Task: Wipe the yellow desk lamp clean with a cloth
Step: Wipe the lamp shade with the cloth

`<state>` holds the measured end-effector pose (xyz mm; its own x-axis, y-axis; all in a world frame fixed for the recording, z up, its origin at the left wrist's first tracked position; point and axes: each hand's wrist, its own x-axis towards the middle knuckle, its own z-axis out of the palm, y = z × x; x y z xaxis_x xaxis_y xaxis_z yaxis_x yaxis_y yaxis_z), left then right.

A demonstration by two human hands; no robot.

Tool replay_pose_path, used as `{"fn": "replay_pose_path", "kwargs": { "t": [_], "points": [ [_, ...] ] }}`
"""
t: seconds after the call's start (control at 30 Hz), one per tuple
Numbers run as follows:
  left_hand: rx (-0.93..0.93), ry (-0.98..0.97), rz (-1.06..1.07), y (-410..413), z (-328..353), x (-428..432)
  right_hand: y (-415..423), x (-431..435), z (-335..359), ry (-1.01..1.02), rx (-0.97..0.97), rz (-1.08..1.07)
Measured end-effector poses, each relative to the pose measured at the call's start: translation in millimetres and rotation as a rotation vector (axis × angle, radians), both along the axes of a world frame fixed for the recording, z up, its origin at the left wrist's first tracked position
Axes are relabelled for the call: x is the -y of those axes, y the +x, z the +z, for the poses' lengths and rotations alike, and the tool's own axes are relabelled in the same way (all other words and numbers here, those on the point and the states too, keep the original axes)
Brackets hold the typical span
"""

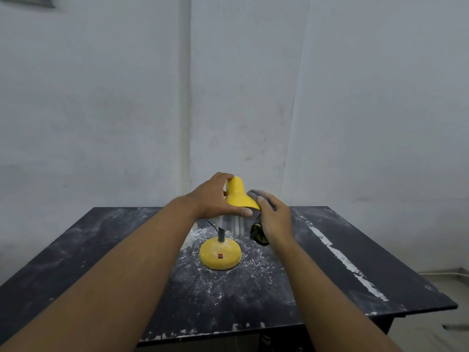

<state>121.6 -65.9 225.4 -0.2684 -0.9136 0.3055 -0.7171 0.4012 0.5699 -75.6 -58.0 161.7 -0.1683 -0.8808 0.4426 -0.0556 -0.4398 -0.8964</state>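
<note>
The yellow desk lamp [237, 195] stands in the middle of a dark table, its round base [220, 253] dusted with white powder and carrying a small red switch. My left hand [213, 196] grips the shade from the left, thumb along its lower rim. My right hand [275, 217] presses a grey cloth [255, 195] against the right side of the shade; a darker part of the cloth hangs below the palm. A white coiled bulb [237, 226] shows under the shade, above the grey stem.
The black table [355, 270] is smeared with white dust, thickest around the lamp base, with a long white streak on its right side. A pale wall rises close behind the table. The floor shows at far right.
</note>
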Motion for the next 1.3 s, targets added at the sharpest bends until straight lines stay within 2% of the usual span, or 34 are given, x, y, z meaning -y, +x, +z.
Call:
{"fn": "replay_pose_path", "kwargs": {
  "t": [0.13, 0.2, 0.3, 0.4, 0.47, 0.53, 0.63, 0.73, 0.83, 0.97, 1.07, 1.13, 1.3],
  "points": [
    [-0.044, 0.005, 0.001, 4.3, -0.3, 0.7, 1.8, 5.1, 5.4, -0.126, -0.068, 0.042],
    [-0.054, 0.006, -0.001, 3.9, 0.4, 0.2, 6.2, 6.3, 14.9, -0.099, -0.033, 0.078],
    [-0.033, -0.003, -0.004, 1.2, 0.0, -0.4, 9.2, 3.8, 20.9, 0.159, 0.137, 0.133],
    [-0.024, -0.01, -0.002, 2.2, -1.2, -0.8, 8.4, 4.2, 15.5, 0.474, 0.227, 0.087],
    [-0.035, -0.008, -0.006, 3.3, -1.2, -0.8, 9.6, 0.5, 14.6, 0.567, 0.257, 0.056],
    [-0.049, -0.008, -0.009, 2.5, -0.8, -0.7, 12.4, -7.6, 15.2, 0.53, 0.235, -0.004],
    [-0.066, -0.005, -0.012, 0.5, -0.9, 1.5, 19.8, -11.1, 9.7, 0.192, 0.23, -0.09],
    [-0.085, -0.007, -0.011, 1.1, -1.6, 4.3, 28.7, -14.5, 9.4, -0.068, 0.114, -0.092],
    [-0.081, -0.003, -0.012, 0.9, -2.3, 4.0, 23.8, -9.1, 18.2, -0.008, 0.155, 0.018],
    [-0.052, -0.023, -0.009, -2.3, -4.1, -0.4, 9.8, -3.6, 20.5, 0.45, 0.202, 0.004],
    [-0.062, -0.012, -0.018, -1.2, -6.5, -2.2, 4.7, -5.5, 17.6, 0.57, 0.17, 0.035],
    [-0.067, -0.006, -0.018, 1.4, -8.9, -2.4, 4.2, -11.4, 17.0, 0.492, 0.11, 0.004],
    [-0.015, -0.015, -0.019, 1.8, -16.1, -7.5, 11.9, -29.9, 38.4, 0.055, 0.095, -0.11]
  ]
}}
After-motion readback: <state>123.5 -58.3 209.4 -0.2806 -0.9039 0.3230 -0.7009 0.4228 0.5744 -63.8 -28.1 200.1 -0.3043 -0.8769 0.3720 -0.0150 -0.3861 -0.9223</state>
